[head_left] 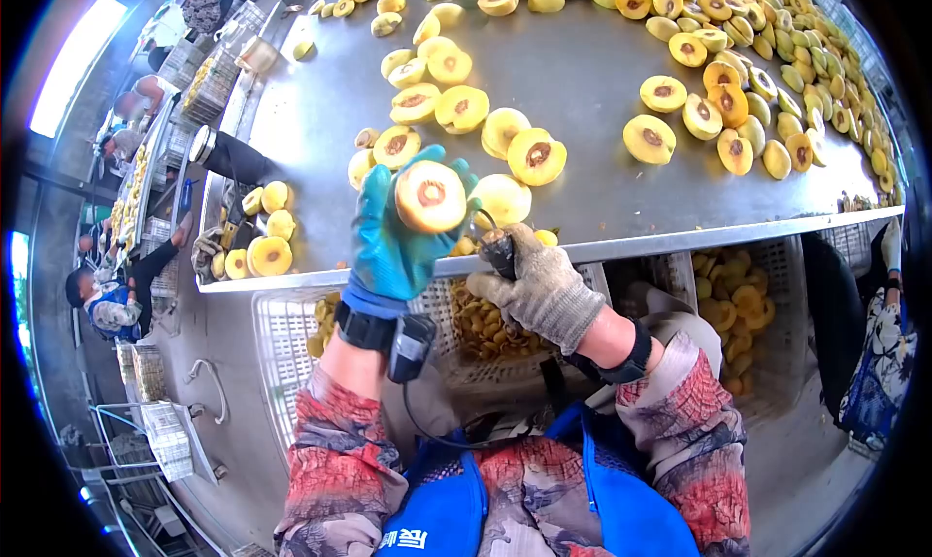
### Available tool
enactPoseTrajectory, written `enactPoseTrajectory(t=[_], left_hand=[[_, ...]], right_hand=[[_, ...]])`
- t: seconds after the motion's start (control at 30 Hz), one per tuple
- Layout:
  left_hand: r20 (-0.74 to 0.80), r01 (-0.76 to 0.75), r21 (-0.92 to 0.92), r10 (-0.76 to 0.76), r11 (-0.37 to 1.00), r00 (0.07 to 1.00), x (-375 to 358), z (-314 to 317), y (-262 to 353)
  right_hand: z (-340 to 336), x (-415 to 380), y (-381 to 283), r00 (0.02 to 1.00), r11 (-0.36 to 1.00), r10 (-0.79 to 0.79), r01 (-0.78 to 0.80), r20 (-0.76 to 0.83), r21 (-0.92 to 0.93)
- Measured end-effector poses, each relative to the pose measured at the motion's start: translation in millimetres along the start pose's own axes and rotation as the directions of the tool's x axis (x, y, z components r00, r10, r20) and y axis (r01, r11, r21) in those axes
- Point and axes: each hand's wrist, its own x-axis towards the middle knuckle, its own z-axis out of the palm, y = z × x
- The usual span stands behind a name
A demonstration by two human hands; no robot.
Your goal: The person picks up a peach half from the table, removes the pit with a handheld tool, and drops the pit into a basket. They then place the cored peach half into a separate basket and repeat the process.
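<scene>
My left hand (pixel 396 232), in a teal glove, holds a halved yellow fruit (pixel 430 197) with its cut face and brown centre showing. Close beside it on the right, my right hand (pixel 544 285), in a grey knit glove, is closed around the dark handle of a small tool (pixel 498 251); a thin curved loop shows at the tool's upper end. Both hands are above the near edge of a metal table (pixel 573 120). More halved fruits (pixel 536 157) lie cut side up just beyond my hands.
A large pile of fruit halves (pixel 777 62) covers the table's right side. Some halves (pixel 269 255) sit at the left corner near a black cylinder (pixel 236 159). White crates (pixel 282 363) stand below the edge. Other people (pixel 115 300) are at the left; one (pixel 879 363) is at the right.
</scene>
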Motion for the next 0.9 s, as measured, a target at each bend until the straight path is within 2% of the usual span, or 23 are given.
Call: enactPoseTrajectory(t=[0.1,0.23,0.33,0.53,0.63,0.67,0.77,0.8,0.9], left_hand=[[0.004,-0.066,0.087,0.066,0.994,0.998,-4,-4,-20],[-0.048,-0.1,0.127,0.107,0.987,0.993,-8,3,-34],[-0.026,-0.149,0.142,0.154,0.979,0.988,-9,2,-38],[0.095,-0.281,0.285,0.264,0.917,0.96,-11,-4,-42],[0.062,-0.316,0.332,0.314,0.889,0.947,-14,-1,-44],[0.037,-0.32,0.345,0.327,0.882,0.944,-16,-1,-44],[0.103,-0.387,0.435,0.383,0.813,0.918,-18,-5,-45],[0.158,-0.386,0.44,0.353,0.811,0.922,-20,-5,-42],[0.128,-0.368,0.461,0.35,0.807,0.928,-23,-2,-42]], right_hand=[[14,7,15,1.0,0.998,-0.025,0.026,-0.012,0.058],[18,7,14,0.997,0.997,-0.072,0.071,-0.039,-0.021],[16,3,11,0.992,0.993,-0.109,0.106,-0.057,-0.048],[22,3,9,0.999,0.996,-0.032,0.032,0.009,-0.081],[34,5,17,0.987,0.989,-0.142,0.145,-0.069,0.037],[36,4,18,0.988,0.989,-0.142,0.144,-0.06,0.034],[42,5,21,0.991,0.991,-0.131,0.132,-0.028,0.031],[44,6,21,0.993,0.993,-0.117,0.117,-0.015,0.033],[43,3,21,0.995,0.994,-0.09,0.088,0.036,0.066]])
